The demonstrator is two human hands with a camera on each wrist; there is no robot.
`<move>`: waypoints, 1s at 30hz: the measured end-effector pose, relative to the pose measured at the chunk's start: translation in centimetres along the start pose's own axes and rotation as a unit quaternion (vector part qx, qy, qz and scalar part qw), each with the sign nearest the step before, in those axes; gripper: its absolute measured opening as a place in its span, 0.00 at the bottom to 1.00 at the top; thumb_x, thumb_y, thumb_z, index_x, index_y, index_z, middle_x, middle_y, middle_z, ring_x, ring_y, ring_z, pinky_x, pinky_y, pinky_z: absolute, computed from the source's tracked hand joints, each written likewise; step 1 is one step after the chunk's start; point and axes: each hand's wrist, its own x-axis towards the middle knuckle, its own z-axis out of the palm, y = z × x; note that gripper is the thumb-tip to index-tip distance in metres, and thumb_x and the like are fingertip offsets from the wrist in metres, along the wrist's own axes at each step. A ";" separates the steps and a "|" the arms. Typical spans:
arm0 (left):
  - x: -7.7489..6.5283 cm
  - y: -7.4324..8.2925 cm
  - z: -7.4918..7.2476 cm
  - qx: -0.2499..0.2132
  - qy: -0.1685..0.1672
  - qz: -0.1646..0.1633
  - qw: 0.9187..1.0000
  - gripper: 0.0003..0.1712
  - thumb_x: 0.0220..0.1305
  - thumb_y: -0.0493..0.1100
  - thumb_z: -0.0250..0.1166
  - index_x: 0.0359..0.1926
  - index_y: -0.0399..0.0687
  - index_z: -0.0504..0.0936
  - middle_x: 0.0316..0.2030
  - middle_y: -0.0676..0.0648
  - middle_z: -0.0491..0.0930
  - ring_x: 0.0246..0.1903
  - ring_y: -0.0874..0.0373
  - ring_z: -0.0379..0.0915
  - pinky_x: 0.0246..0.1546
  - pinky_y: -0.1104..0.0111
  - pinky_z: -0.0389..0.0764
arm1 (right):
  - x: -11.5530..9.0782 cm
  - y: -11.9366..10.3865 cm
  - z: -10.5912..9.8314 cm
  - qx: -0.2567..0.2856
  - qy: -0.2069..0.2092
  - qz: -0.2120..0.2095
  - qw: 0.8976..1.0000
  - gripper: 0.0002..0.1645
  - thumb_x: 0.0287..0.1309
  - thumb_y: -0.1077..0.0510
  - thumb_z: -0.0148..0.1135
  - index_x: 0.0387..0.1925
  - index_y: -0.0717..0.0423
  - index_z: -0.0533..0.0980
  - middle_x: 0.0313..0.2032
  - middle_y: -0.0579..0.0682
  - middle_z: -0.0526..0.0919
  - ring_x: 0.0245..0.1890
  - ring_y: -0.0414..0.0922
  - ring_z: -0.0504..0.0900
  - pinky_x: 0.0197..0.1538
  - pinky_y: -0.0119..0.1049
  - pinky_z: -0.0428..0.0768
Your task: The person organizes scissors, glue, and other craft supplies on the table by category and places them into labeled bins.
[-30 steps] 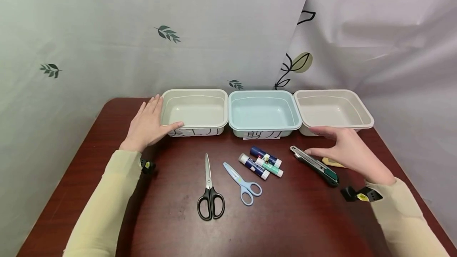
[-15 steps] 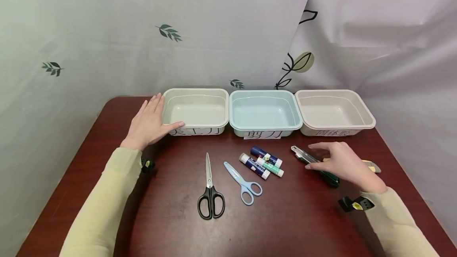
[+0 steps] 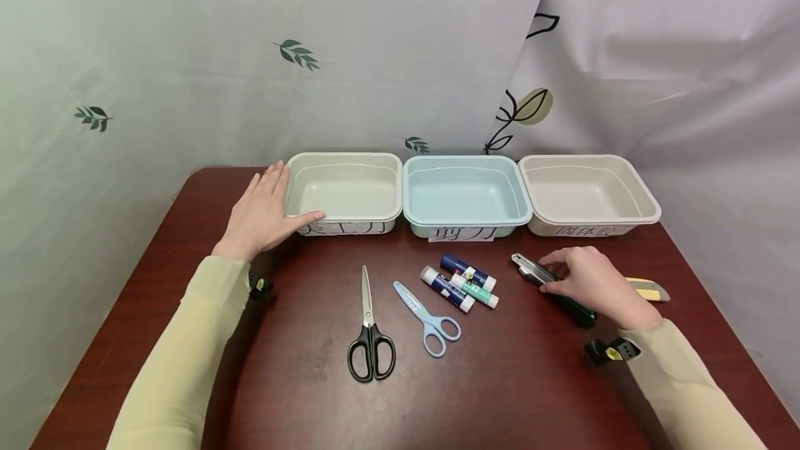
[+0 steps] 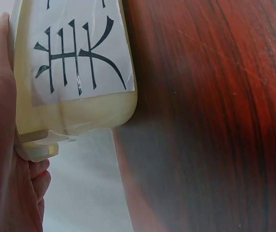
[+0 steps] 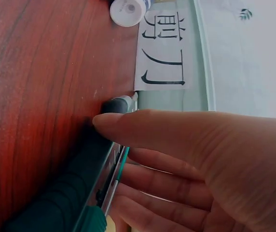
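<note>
My left hand (image 3: 259,214) rests on the left corner of the pale green bin (image 3: 344,219), fingers straight along its side and thumb on the front rim. In the left wrist view, the paper label (image 4: 80,58) on that bin shows dark characters. On the right, my right hand (image 3: 590,283) pinches a dark green utility knife (image 3: 528,268), which lies close over the table. Seen from the right wrist, the thumb is on one side of the knife's body (image 5: 56,198) and the fingers are on the other. A yellow utility knife (image 3: 650,289) lies behind that hand, partly hidden.
A light blue bin (image 3: 467,221) and a beige bin (image 3: 590,219) continue the row, both labelled. Black-handled scissors (image 3: 369,339), light blue scissors (image 3: 430,321) and a cluster of glue sticks (image 3: 446,289) lie on the dark red table (image 3: 475,394) before them.
My right hand has come down and back from the beige bin's front edge onto the green utility knife, and its thumb and fingers have closed in. The left hand stays on its bin.
</note>
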 end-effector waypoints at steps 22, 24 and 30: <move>0.0 -0.1 0.0 -0.006 0.002 0.003 1.000 0.69 0.60 0.81 0.55 0.79 0.30 0.46 0.78 0.32 0.46 0.77 0.41 0.40 0.77 0.53 0.37 | 1.6 -3.6 -3.9 0.012 0.043 -0.079 0.996 0.21 0.43 0.61 0.84 0.43 0.54 0.88 0.32 0.38 0.86 0.30 0.35 0.83 0.34 0.38 0.83; 0.0 -0.1 0.1 -0.006 0.003 0.003 1.000 0.70 0.60 0.81 0.55 0.79 0.30 0.46 0.78 0.32 0.46 0.77 0.41 0.40 0.77 0.53 0.37 | 2.1 -4.7 -4.6 0.026 0.051 -0.093 0.994 0.21 0.44 0.61 0.83 0.43 0.54 0.88 0.32 0.39 0.86 0.30 0.35 0.84 0.35 0.37 0.85; 0.1 -0.2 0.1 -0.003 0.001 0.003 1.000 0.70 0.60 0.81 0.54 0.79 0.30 0.45 0.78 0.31 0.45 0.77 0.41 0.39 0.77 0.52 0.37 | 4.6 -7.5 -6.1 0.053 0.080 -0.137 0.986 0.21 0.45 0.62 0.83 0.45 0.56 0.88 0.35 0.42 0.87 0.32 0.36 0.85 0.37 0.37 0.87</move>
